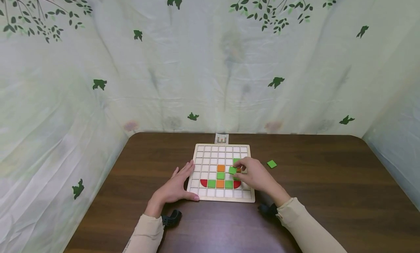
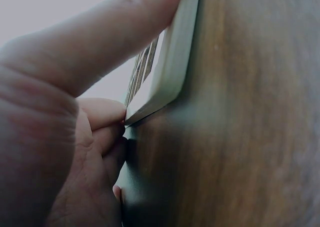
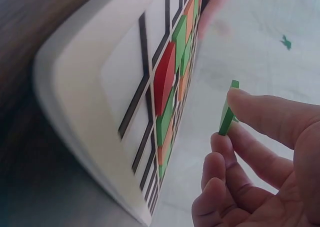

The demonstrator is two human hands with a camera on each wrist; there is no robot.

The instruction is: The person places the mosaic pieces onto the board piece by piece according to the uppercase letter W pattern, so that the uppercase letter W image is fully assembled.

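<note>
A white gridded board (image 1: 201,149) with a pale wooden rim lies on the table. Square tiles in green and orange (image 1: 220,183) sit in its cells, with a red rounded piece (image 1: 203,183) at either end of a lower row. My right hand (image 1: 254,174) pinches a green square tile (image 3: 227,118) between thumb and fingers, held above the board's right half and apart from it. My left hand (image 1: 174,189) rests against the board's left side, fingers extended along the edge and thumb (image 2: 135,27) at the near left corner. Some right-hand cells are hidden by my right hand.
Another green tile (image 1: 271,164) lies loose on the brown table (image 1: 328,180), right of the board. A small printed card (image 1: 221,138) sits behind the board at the table's far edge. A leaf-patterned curtain (image 1: 210,63) hangs beyond.
</note>
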